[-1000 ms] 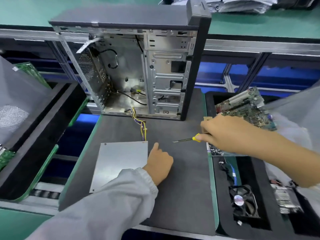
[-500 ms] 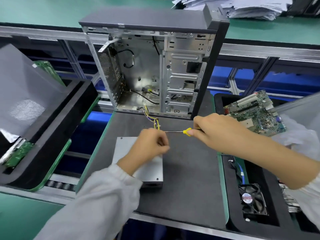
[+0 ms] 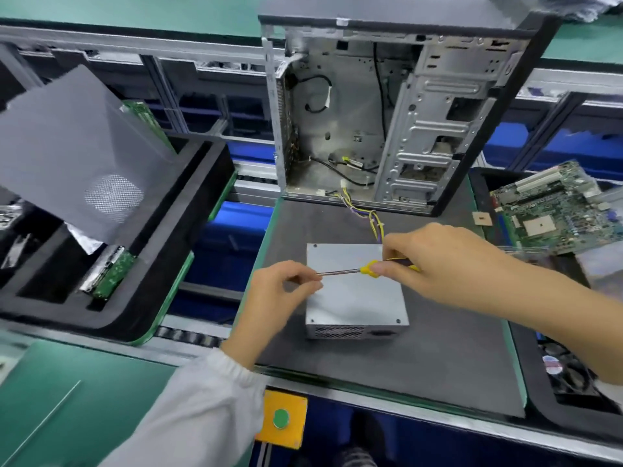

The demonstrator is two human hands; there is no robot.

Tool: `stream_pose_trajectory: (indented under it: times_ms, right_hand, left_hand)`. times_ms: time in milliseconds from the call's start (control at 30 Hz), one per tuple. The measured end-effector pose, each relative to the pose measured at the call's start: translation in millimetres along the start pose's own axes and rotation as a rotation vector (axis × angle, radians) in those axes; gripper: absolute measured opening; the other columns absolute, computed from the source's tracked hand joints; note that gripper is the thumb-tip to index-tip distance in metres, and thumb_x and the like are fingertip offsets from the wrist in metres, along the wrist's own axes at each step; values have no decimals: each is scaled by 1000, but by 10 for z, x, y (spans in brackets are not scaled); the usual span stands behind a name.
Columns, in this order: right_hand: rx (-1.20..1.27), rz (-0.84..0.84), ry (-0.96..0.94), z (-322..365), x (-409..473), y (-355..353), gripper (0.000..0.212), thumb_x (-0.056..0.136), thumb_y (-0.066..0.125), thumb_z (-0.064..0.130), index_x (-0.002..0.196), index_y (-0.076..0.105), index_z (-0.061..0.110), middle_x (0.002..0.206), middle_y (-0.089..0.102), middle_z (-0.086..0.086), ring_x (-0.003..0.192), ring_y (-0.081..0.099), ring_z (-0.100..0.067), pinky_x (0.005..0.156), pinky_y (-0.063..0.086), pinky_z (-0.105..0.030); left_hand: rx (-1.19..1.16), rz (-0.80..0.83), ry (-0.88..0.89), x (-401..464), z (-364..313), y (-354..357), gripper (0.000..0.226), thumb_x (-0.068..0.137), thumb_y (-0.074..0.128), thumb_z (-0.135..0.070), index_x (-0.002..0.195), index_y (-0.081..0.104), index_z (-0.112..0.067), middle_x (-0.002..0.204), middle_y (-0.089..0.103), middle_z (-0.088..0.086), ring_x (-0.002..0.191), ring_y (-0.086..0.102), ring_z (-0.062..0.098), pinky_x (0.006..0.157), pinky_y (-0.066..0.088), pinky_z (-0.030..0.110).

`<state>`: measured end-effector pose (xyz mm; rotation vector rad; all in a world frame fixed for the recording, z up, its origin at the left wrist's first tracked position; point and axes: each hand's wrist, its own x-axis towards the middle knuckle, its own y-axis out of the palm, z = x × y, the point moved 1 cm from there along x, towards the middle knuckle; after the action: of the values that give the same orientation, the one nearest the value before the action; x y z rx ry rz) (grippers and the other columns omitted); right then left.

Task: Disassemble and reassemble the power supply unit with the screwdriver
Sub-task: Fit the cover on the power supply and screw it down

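While the power supply unit [image 3: 354, 288] lies outside the case [image 3: 387, 112], lid screws seemingly in, the right hand [image 3: 435, 261] grips the screwdriver [image 3: 367, 268] and the left hand [image 3: 283, 291] pinches its tip, so disassembly looks barely begun.

A flat silver metal power supply unit [image 3: 355, 291] lies on the dark counter [image 3: 438, 358], coloured wires [image 3: 376, 222] trailing from its 1 o'clock corner. Above it, a yellow-handled screwdriver [image 3: 365, 268] lies level, tip pointing toward 9 o'clock.

A dark mat [image 3: 438, 358] bears the power supply unit [image 3: 354, 298] and open computer case [image 3: 397, 112].
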<state>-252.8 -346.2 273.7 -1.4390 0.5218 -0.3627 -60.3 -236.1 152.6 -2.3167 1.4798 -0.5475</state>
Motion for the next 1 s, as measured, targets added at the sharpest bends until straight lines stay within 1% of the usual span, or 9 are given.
stream_pose_trajectory:
  times_ms: [133, 233, 367, 533, 667, 767, 900, 967, 1000]
  right_hand:
    - [-31, 4, 12, 63, 10, 11, 41, 88, 27, 63, 90, 52, 30, 73, 53, 11, 66, 50, -16, 47, 25, -23]
    - [-40, 4, 7, 72, 8, 6, 42, 87, 26, 62, 91, 53, 30, 78, 58, 10, 70, 54, -17, 49, 26, -24]
    - [-53, 29, 24, 91, 19, 0, 40, 90, 29, 60, 93, 54, 29, 81, 60, 9, 73, 55, -19, 52, 30, -29]
    - [-61, 46, 31, 89, 22, -27, 35, 92, 31, 58, 88, 50, 29, 74, 53, 10, 64, 48, -15, 50, 28, -27]
    - [-84, 53, 6, 78, 37, -60, 33, 93, 33, 58, 90, 51, 30, 76, 56, 9, 67, 48, -16, 54, 32, -30]
    - [-131, 23, -17, 72, 59, -94, 32, 92, 34, 58, 90, 52, 31, 77, 57, 10, 68, 48, -14, 53, 31, -29]
    - [-142, 31, -28, 86, 104, -111, 33, 94, 32, 55, 83, 53, 33, 65, 47, 11, 55, 39, -5, 48, 27, -26]
    - [-138, 55, -34, 103, 131, -91, 36, 95, 32, 54, 86, 57, 30, 66, 49, 10, 58, 42, -7, 51, 31, -29]
    - [-137, 68, -37, 112, 141, -75, 37, 95, 32, 54, 87, 58, 29, 68, 51, 10, 62, 46, -13, 54, 33, -30]
  left_hand:
    - [16, -38, 123, -38, 77, -39, 9, 79, 79, -10, 84, 74, -16, 80, 70, -14, 79, 66, 2, 79, 47, 10]
    - [-17, -60, 136, -30, 96, -68, 9, 79, 79, -11, 87, 75, -14, 81, 71, -14, 81, 66, 4, 80, 46, 9]
    - [-63, -50, 167, -1, 81, -42, 8, 79, 79, -10, 85, 75, -13, 81, 71, -13, 81, 66, 4, 81, 47, 11]
    - [-86, -56, 210, 18, 74, 4, 8, 79, 78, -5, 84, 74, -10, 81, 71, -7, 82, 65, 4, 80, 47, 11]
    - [-70, -55, 274, 45, 78, 13, 8, 79, 78, -4, 84, 74, -8, 82, 71, -5, 81, 65, 5, 81, 49, 14]
    - [-26, -60, 358, 34, 80, 28, 7, 80, 76, -5, 87, 73, -7, 84, 71, -4, 83, 65, 4, 82, 51, 16]
    - [78, -56, 483, -41, 136, 59, 11, 83, 73, -4, 93, 72, -5, 93, 70, 0, 90, 64, 8, 88, 52, 21]
    - [116, -47, 515, -84, 182, 71, 15, 83, 73, -3, 98, 71, -3, 95, 70, 3, 91, 65, 12, 88, 53, 26]
    - [120, -40, 517, -99, 203, 74, 18, 83, 73, -3, 101, 70, -3, 95, 70, 4, 91, 65, 12, 87, 54, 27]
